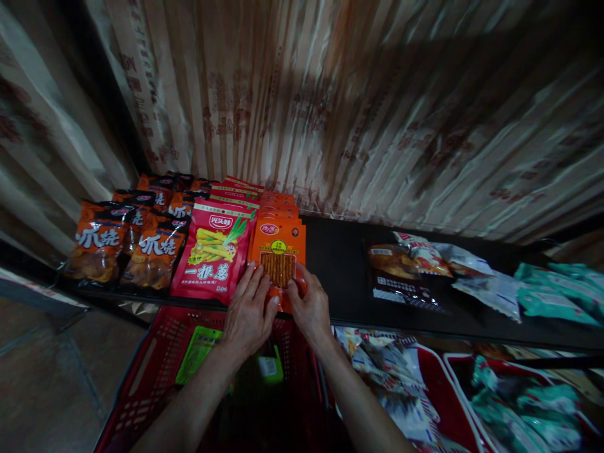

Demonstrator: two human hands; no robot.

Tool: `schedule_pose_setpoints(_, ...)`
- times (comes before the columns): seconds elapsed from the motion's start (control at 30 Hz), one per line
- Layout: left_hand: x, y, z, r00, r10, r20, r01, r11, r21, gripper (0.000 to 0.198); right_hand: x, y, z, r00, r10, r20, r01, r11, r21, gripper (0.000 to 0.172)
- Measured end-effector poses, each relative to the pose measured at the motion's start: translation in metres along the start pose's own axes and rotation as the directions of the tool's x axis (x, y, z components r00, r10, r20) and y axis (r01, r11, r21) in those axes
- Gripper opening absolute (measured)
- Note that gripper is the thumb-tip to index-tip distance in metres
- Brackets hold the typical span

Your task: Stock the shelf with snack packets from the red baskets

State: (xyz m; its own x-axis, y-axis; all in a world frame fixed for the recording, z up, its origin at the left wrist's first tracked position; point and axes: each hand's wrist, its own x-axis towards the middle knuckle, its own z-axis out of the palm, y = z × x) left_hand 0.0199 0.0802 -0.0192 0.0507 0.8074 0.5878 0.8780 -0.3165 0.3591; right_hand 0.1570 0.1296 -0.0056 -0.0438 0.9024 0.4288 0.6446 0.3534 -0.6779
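Observation:
Both my hands rest on the front of a stack of orange snack packets (278,242) with a clear window, standing on a black shelf (344,264). My left hand (250,311) lies with fingers stretched on the packet's lower left. My right hand (309,305) curls its fingers round the packet's lower right corner. To the left stands a row of red packets (217,251) printed with green onions. Further left are orange-and-black packets (101,242) in rows.
A red plastic basket (155,358) with green packets sits below the shelf under my arms. Loose packets (425,261) and teal bags (557,289) lie on the shelf's right. More red baskets (438,402) with bags stand lower right. A striped curtain hangs behind.

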Motion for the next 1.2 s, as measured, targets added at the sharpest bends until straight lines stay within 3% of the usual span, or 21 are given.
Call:
schedule_pose_setpoints(0.3, 0.001, -0.001, 0.001, 0.999, 0.032, 0.033, -0.034, 0.998, 0.06, 0.048, 0.002, -0.006, 0.002, 0.998, -0.035, 0.049, 0.035, 0.999, -0.01, 0.043)
schedule_pose_setpoints(0.53, 0.0, -0.001, 0.012, 1.0, -0.006, 0.007, 0.006, 0.997, 0.083, 0.037, -0.003, -0.007, 0.001, 0.998, -0.029, 0.056, 0.043, 0.964, -0.263, 0.041)
schedule_pose_setpoints(0.73, -0.002, 0.0, 0.02, 1.0, -0.021, -0.018, 0.022, 0.995, 0.102, 0.04, -0.002, 0.003, 0.005, 0.991, -0.129, 0.045, 0.136, 0.972, -0.194, 0.041)
schedule_pose_setpoints(1.0, 0.002, 0.005, 0.015, 0.998, -0.036, 0.047, 0.025, 0.976, 0.217, 0.039, -0.002, 0.009, 0.006, 0.99, -0.134, 0.038, 0.137, 0.983, -0.123, 0.041)
schedule_pose_setpoints(1.2, 0.004, 0.014, 0.017, 0.999, -0.009, 0.042, 0.0, 0.979, 0.202, 0.043, -0.002, 0.008, 0.003, 0.99, -0.113, 0.086, 0.123, 0.985, -0.123, 0.042)
